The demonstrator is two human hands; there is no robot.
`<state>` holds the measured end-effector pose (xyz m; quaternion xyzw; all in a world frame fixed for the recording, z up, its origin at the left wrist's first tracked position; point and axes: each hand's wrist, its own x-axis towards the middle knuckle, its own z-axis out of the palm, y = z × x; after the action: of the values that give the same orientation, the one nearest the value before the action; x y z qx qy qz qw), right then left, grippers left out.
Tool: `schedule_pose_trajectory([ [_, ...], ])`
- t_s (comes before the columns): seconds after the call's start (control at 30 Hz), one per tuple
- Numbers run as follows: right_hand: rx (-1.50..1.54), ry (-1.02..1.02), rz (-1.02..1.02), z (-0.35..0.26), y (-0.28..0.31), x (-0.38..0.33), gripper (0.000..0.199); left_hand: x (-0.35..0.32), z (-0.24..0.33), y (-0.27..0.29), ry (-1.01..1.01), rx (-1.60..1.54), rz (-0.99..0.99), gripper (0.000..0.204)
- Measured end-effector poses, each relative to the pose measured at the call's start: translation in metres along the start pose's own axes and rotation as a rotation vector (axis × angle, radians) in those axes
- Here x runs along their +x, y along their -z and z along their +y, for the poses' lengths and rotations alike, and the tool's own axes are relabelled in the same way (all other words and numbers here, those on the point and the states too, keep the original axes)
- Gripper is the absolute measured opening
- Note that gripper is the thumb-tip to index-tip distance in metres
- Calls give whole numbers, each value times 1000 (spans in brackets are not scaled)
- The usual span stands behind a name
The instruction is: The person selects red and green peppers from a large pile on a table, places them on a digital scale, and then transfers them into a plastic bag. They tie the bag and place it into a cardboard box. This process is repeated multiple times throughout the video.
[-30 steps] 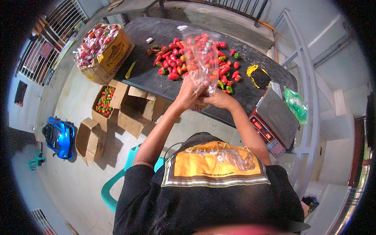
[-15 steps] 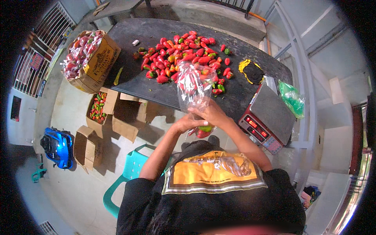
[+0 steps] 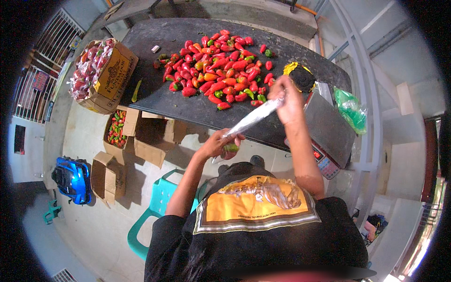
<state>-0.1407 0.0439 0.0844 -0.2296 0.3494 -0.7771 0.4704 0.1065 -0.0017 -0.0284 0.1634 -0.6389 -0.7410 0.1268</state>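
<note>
Wearing a black short-sleeved cotton T-shirt [image 3: 263, 244] with a rectangular orange-yellow printed panel [image 3: 256, 204], white-bordered, across the front; bare forearms, no gloves or jewellery visible.

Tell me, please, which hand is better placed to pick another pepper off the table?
Probably the right hand: it is beside the pepper pile, gripping the twisted bag; the left hand is below the table edge.

Left hand [image 3: 217, 144], low near the body at about 7 o'clock of the other, is closed in a pinch, its forearm bent up from the elbow. Right hand [image 3: 287, 99], raised at 1 o'clock, is clenched, with its forearm nearly straight above the shoulder.
</note>
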Motion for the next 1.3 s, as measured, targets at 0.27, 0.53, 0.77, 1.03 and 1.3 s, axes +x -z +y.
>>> schedule_pose_trajectory([
  [0.27,-1754,609,-695,14,-64,-57,51,7,14,11,-53,654,130,22],
  [0.53,-1411,-30,-582,62,-25,-80,16,-8,57,31,-447,1025,79,17],
  [0.77,-1345,-122,-578,68,-49,-94,20,-32,64,37,-210,706,197,10],
  [1.03,-1363,21,-617,35,-48,-103,20,-63,80,63,-255,859,260,12],
  [1.3,-1347,163,-533,-17,-17,-58,29,-77,158,13,-167,408,124,20],
])
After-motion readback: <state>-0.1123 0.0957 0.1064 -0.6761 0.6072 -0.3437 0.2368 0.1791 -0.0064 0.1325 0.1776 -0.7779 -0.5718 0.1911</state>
